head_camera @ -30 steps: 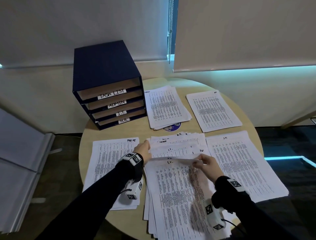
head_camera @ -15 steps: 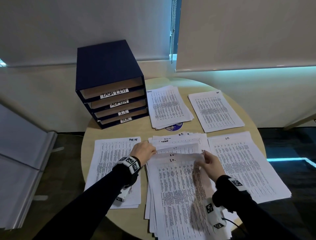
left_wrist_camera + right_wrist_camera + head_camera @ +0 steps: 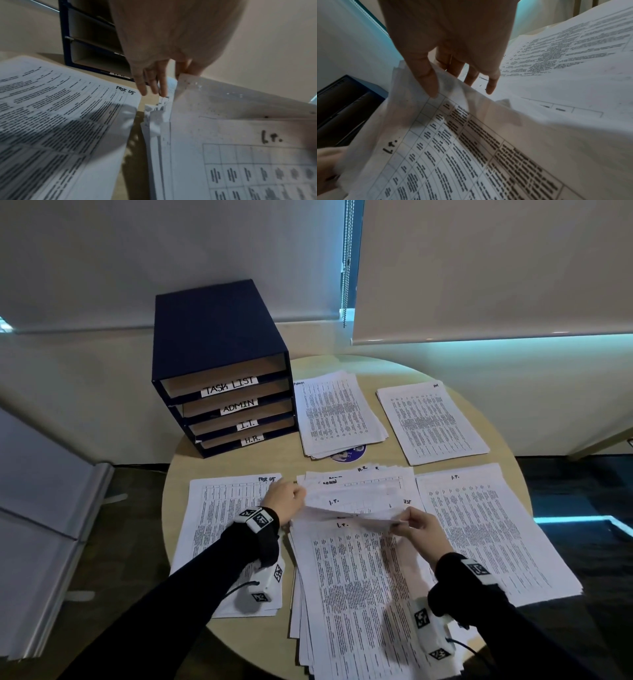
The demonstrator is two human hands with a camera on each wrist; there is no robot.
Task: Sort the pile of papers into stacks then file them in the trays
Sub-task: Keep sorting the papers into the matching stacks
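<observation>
The top I.T. sheet (image 3: 349, 513) has been raised higher off the unsorted pile (image 3: 359, 594), pinched by left hand (image 3: 286, 501) and right hand (image 3: 416, 525); transfer to the I.T. stack (image 3: 486, 529), right of the pile, is judged imminent.

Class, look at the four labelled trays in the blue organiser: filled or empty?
Empty: the filing trays show only bare brown interiors, no paper edges.
</observation>
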